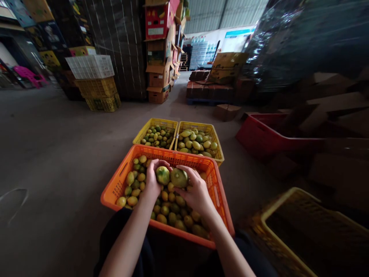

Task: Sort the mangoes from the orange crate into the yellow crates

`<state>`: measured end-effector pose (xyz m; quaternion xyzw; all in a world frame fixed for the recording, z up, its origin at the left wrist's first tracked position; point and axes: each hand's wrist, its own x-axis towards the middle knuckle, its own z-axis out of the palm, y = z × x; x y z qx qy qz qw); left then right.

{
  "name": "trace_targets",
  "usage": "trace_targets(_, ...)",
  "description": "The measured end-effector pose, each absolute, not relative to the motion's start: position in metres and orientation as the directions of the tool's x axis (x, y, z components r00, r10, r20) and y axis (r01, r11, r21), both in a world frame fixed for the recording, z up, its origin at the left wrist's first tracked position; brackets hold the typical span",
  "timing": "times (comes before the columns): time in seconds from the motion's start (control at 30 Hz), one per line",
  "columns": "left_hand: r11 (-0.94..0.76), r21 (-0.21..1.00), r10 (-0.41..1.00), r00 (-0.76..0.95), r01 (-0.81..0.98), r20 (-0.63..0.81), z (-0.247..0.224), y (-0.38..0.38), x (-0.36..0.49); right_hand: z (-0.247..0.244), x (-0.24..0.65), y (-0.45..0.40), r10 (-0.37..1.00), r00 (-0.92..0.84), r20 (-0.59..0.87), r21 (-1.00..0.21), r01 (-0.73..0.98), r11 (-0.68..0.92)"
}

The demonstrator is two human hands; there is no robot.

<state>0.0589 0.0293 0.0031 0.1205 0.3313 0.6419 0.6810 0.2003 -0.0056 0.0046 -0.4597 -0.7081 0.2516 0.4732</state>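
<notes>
An orange crate (170, 154) full of small green and yellow fruits stands in front of me. Above its middle my left hand (153, 175) is curled round a round green-yellow fruit (163, 175). Beside it my right hand (193, 184) grips a larger dull green fruit (179, 177) between thumb and fingers. The two held fruits are side by side, nearly touching. Behind the orange crate are two yellow crates, the left one (141, 132) with small green and yellow fruits, the right one (217, 143) with larger, yellower ones.
A yellow crate (276, 207) lies at the lower right, and a red bin (253, 132) with cardboard stands behind it. Stacked crates (96, 87) are at the back left. Cardboard boxes (158, 79) rise in a column at the back, near a low loaded pallet (206, 100).
</notes>
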Motion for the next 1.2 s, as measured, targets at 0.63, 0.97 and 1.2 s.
trace_targets(0.63, 0.409, 0.294, 0.814, 0.2, -0.864, -0.546, -0.003, 0.036, 0.058, 0.005, 0.2, 0.013, 0.872, -0.231, -0.431, -0.622, -0.625, -0.473)
trace_targets(0.97, 0.329, 0.369, 0.89, 0.155, -0.869, -0.429, 0.001, 0.032, 0.059, 0.003, 0.199, 0.012, 0.953, -0.101, -0.285, -0.646, -0.715, -0.269)
trace_targets(1.2, 0.325, 0.512, 0.888, 0.07, -0.795, -0.455, 0.004, 0.031, 0.065, 0.01, 0.198, 0.01, 0.926, -0.099, -0.364, -0.644, -0.691, -0.327)
